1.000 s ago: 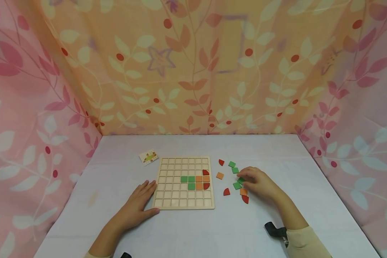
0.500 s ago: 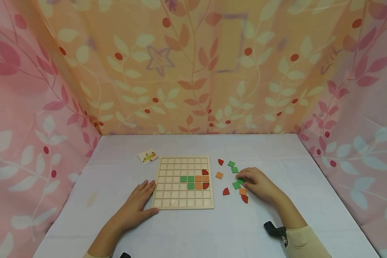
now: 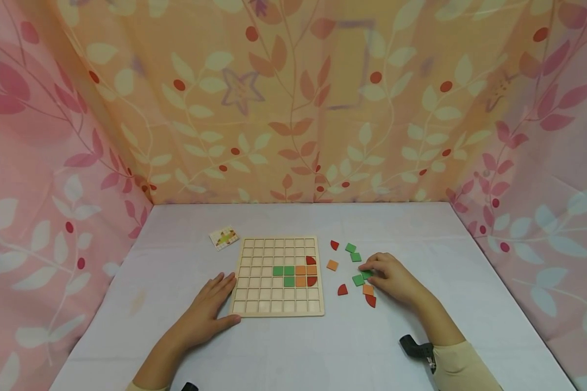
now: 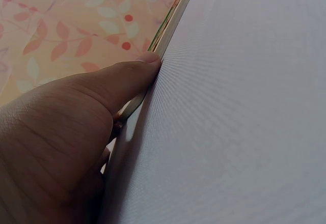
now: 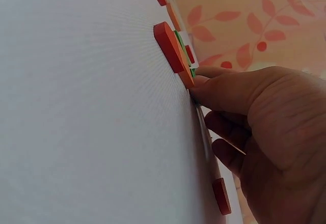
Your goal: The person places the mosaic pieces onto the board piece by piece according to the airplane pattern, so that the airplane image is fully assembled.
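A wooden grid board (image 3: 261, 309) lies on the table, holding several green and orange squares and two red quarter-circles in its right half. My left hand (image 3: 206, 312) rests against the board's left edge, fingers straight and thumb at the lower left corner. In the left wrist view the thumb (image 4: 127, 79) touches the board's rim. To the right of the board, my right hand (image 3: 396, 277) pinches a green square tile (image 3: 367, 275) between thumb and fingers, low at the table. Another green tile (image 3: 358, 280) lies beside it. The right wrist view mostly hides the pinched tile.
Loose around the right hand are orange tiles (image 3: 332, 265), red quarter-circles (image 3: 342, 290) and further green tiles (image 3: 355, 257). A small pattern card (image 3: 223, 238) lies beyond the board's upper left corner. Patterned cloth (image 3: 293, 136) walls in the white table.
The right hand's fingers have shifted the green tile slightly to the right, apart from its neighbour. The left hand stays on the board.
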`<act>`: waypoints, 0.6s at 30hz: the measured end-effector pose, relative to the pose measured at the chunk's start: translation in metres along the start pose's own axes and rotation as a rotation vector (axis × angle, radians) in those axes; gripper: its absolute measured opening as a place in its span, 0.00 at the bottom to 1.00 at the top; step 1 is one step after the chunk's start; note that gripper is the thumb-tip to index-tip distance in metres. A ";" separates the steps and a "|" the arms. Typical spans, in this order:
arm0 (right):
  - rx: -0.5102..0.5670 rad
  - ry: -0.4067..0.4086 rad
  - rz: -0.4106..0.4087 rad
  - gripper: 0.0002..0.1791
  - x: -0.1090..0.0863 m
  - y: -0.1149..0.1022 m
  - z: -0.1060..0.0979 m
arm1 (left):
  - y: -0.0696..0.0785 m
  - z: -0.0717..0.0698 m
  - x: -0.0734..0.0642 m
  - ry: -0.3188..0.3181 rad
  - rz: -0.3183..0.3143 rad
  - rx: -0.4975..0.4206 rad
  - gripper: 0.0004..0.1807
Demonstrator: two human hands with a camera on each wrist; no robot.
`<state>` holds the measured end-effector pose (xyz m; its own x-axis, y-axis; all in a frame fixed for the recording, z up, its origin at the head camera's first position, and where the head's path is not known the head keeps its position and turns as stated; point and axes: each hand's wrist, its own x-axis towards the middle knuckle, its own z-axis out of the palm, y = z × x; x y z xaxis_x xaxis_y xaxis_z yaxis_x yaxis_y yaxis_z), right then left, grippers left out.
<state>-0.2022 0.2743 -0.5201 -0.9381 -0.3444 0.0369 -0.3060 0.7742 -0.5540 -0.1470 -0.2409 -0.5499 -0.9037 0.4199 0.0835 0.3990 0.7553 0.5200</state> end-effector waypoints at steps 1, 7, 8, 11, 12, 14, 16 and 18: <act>-0.001 0.001 0.001 0.17 0.000 0.000 0.000 | 0.000 0.000 0.000 -0.001 0.001 -0.001 0.54; 0.019 0.009 0.007 0.16 0.001 0.000 0.001 | -0.002 0.000 0.000 0.001 0.005 0.007 0.54; 0.022 0.012 0.009 0.16 0.001 0.000 0.001 | -0.002 -0.001 0.000 0.001 0.004 0.010 0.53; 0.030 0.016 0.017 0.16 0.002 -0.002 0.000 | -0.001 -0.001 0.000 -0.003 -0.005 0.011 0.53; 0.029 0.016 0.021 0.16 0.002 -0.002 -0.001 | -0.001 -0.001 0.000 -0.006 -0.008 0.011 0.53; 0.024 0.019 0.025 0.16 0.001 -0.004 -0.003 | -0.001 0.000 0.000 -0.006 -0.010 0.009 0.53; 0.025 0.026 0.036 0.16 0.000 -0.006 -0.005 | 0.000 0.000 0.000 0.001 -0.005 0.010 0.53; 0.025 0.036 0.043 0.16 0.000 -0.010 -0.007 | 0.001 -0.001 0.000 0.012 0.007 0.008 0.53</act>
<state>-0.2005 0.2704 -0.5094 -0.9556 -0.2916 0.0422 -0.2616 0.7740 -0.5766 -0.1464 -0.2402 -0.5486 -0.9027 0.4193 0.0971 0.4065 0.7566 0.5121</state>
